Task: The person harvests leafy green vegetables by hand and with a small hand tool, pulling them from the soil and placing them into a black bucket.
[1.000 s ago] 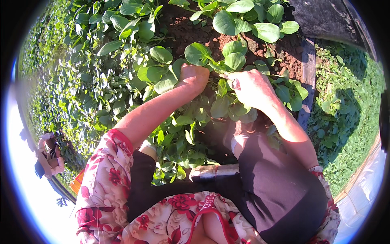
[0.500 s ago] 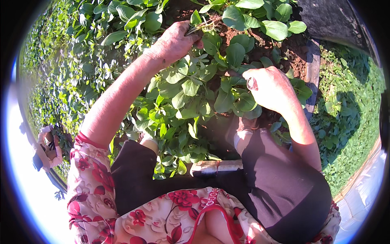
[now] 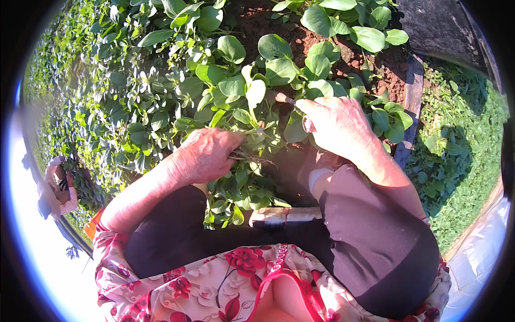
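Near the middle, my left hand [image 3: 208,154] is closed round a small bunch of uprooted leafy seedlings [image 3: 252,156]; thin pale roots stick out beside the fingers. My right hand [image 3: 339,126] grips a small hand tool [image 3: 284,98]; its round handle end shows by the fingers and a narrow brownish tip points left among the leaves. The rest of the tool is hidden in my grip. Broad-leaved green plants [image 3: 281,70] grow just beyond both hands, rooted in reddish soil [image 3: 257,24].
A low pale block [image 3: 284,214] lies between my legs. Dense greenery [image 3: 107,96] spreads on the left. A board edge [image 3: 412,102] borders the bed on the right, with dark sheeting [image 3: 442,32] beyond. Another person [image 3: 60,185] crouches at far left.
My left hand has drawn back toward me from the far plants, bringing the seedlings with it. My right hand has shifted slightly left and nearer, still gripping the tool.
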`<control>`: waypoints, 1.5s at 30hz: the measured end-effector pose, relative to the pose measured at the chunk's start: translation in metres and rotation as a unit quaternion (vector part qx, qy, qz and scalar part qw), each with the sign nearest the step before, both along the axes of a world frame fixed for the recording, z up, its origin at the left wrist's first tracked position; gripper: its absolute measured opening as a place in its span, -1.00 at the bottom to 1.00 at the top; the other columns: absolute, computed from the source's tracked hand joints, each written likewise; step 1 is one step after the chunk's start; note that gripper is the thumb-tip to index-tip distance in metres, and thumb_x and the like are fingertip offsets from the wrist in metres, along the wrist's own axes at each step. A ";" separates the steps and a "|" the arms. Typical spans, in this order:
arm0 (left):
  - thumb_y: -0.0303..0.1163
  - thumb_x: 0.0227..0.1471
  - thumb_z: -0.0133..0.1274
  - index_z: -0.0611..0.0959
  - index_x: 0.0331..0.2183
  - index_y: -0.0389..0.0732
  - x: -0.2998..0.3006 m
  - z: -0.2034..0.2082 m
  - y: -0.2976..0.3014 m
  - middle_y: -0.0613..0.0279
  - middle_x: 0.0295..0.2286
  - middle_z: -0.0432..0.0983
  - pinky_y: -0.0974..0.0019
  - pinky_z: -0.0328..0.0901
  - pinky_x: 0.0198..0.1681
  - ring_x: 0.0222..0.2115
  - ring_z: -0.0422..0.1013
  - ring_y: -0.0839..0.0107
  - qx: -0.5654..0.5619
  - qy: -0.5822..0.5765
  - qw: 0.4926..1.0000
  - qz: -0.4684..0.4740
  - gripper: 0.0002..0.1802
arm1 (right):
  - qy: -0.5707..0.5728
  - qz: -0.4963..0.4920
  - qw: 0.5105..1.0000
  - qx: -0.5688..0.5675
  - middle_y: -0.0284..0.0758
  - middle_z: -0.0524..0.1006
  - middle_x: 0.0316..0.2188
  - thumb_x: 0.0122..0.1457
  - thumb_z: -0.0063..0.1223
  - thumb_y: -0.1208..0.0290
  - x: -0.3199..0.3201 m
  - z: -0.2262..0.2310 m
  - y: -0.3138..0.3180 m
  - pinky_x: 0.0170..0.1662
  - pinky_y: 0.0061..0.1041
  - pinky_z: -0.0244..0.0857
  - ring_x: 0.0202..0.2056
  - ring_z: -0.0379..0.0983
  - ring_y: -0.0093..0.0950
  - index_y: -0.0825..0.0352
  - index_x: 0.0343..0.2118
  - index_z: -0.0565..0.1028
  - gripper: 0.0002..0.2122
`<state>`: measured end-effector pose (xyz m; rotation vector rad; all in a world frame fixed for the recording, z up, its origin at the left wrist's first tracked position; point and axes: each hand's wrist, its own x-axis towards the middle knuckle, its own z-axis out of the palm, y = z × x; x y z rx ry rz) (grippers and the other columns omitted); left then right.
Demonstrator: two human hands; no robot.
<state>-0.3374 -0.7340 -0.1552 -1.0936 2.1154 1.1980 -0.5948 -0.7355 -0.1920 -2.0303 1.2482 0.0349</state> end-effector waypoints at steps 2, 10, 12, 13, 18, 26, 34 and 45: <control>-0.47 -0.20 0.01 0.49 -0.36 -0.23 -0.001 -0.015 0.012 0.04 -0.48 0.50 0.09 0.37 -0.32 -0.41 0.47 0.07 -0.023 0.033 0.999 -0.024 -0.77 | 0.033 -0.003 0.999 -0.034 -0.30 0.53 -0.54 -0.12 0.03 0.51 -0.003 -0.005 0.001 -0.41 -0.34 0.37 -0.45 0.50 -0.32 0.23 -0.22 0.48 -0.69; -0.44 -0.14 0.03 0.49 -0.30 -0.29 -0.046 -0.090 0.008 0.00 -0.31 0.44 0.19 0.40 -0.39 -0.38 0.49 0.15 -0.051 -0.079 0.995 -0.045 -0.73 | 0.103 0.070 0.992 -0.033 -0.26 0.51 -0.59 -0.10 0.01 0.47 0.008 0.020 -0.001 -0.41 -0.31 0.35 -0.46 0.50 -0.28 0.25 -0.38 0.49 -0.83; -0.42 -0.07 0.02 0.46 -0.16 -0.28 -0.046 -0.112 0.003 -0.06 -0.21 0.44 0.23 0.40 -0.37 -0.26 0.48 0.24 -0.067 -0.115 0.980 -0.148 -0.63 | 0.086 0.079 0.993 -0.026 -0.23 0.49 -0.62 -0.08 0.00 0.45 0.006 0.010 0.003 -0.42 -0.29 0.35 -0.49 0.50 -0.26 0.28 -0.41 0.49 -0.87; -0.33 -0.01 -0.03 0.45 -0.12 -0.23 -0.055 -0.114 -0.003 -0.03 -0.18 0.44 0.24 0.39 -0.32 -0.21 0.45 0.28 -0.043 -0.142 0.981 -0.128 -0.63 | 0.102 0.090 0.990 -0.037 -0.23 0.49 -0.62 -0.08 0.00 0.45 0.001 0.001 0.009 -0.43 -0.29 0.35 -0.50 0.49 -0.26 0.29 -0.42 0.49 -0.87; -0.03 0.11 -0.32 0.37 -0.01 -0.07 -0.042 -0.179 0.005 0.09 -0.11 0.42 0.32 0.30 -0.14 -0.15 0.40 0.34 -0.035 -0.154 0.987 -0.027 -0.51 | 0.124 0.106 0.986 -0.029 -0.26 0.48 -0.63 -0.08 0.00 0.45 0.006 -0.021 0.017 -0.45 -0.32 0.36 -0.51 0.50 -0.28 0.30 -0.34 0.51 -0.80; -0.17 0.10 -0.20 0.50 -0.18 -0.16 -0.015 -0.254 0.030 0.21 -0.20 0.45 0.12 0.31 -0.12 -0.18 0.39 0.30 -0.503 -0.174 0.442 -0.722 -0.66 | 0.041 0.033 0.998 -0.024 -0.24 0.52 -0.59 -0.09 -0.03 0.48 0.001 -0.058 0.018 -0.41 -0.33 0.39 -0.51 0.51 -0.29 0.24 -0.28 0.53 -0.75; -0.29 0.00 -0.13 0.54 -0.17 -0.19 0.002 -0.213 -0.001 0.12 -0.17 0.47 0.13 0.33 -0.12 -0.16 0.41 0.21 -0.082 -0.080 0.979 -0.168 -0.65 | -0.036 -0.020 0.999 0.026 -0.24 0.52 -0.60 -0.13 -0.03 0.59 0.018 -0.035 0.033 -0.44 -0.30 0.35 -0.50 0.50 -0.25 0.27 -0.41 0.48 -0.83; -0.23 0.02 -0.05 0.47 -0.04 -0.09 -0.011 -0.143 -0.036 0.06 -0.21 0.48 0.23 0.36 -0.20 -0.21 0.43 0.21 0.046 -0.209 0.949 -0.233 -0.58 | 0.099 0.028 0.995 -0.004 -0.24 0.53 -0.54 -0.12 0.00 0.49 0.015 -0.022 0.016 -0.41 -0.31 0.37 -0.45 0.50 -0.28 0.27 -0.36 0.49 -0.80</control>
